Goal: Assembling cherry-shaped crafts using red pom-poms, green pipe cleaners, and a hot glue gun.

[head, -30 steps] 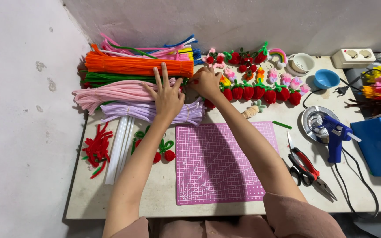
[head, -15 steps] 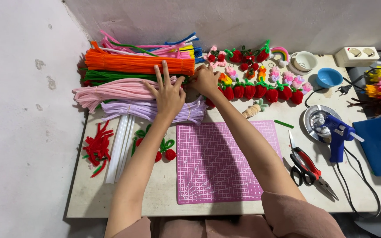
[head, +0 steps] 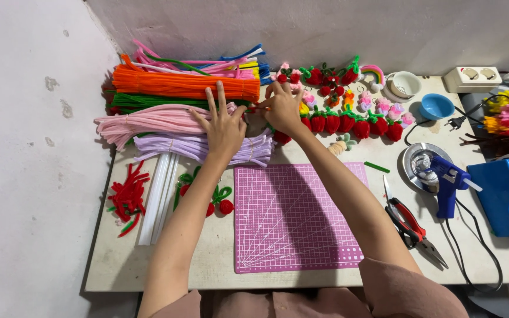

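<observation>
Orange pipe cleaners (head: 178,86) lie under the spread left hand's (head: 224,125) fingertips, right hand (head: 282,108) pinching beside.

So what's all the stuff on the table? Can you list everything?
Orange pipe cleaners: one bundle, orange, back left.
Pink pipe cleaners: one bundle, pale pink, under the left hand.
Lilac pipe cleaners: one bundle, lilac, in front of the pink.
Cutting mat: one, pink, front middle.
Fuzzy strawberries: a row, red and green, back middle.
Glue gun: one, blue, right.
Pliers: one, red-handled, beside the mat.
Small bowl: one, blue, back right.
Left hand: spread flat on the bundles.
Right hand: fingers at the orange bundle's end.
</observation>
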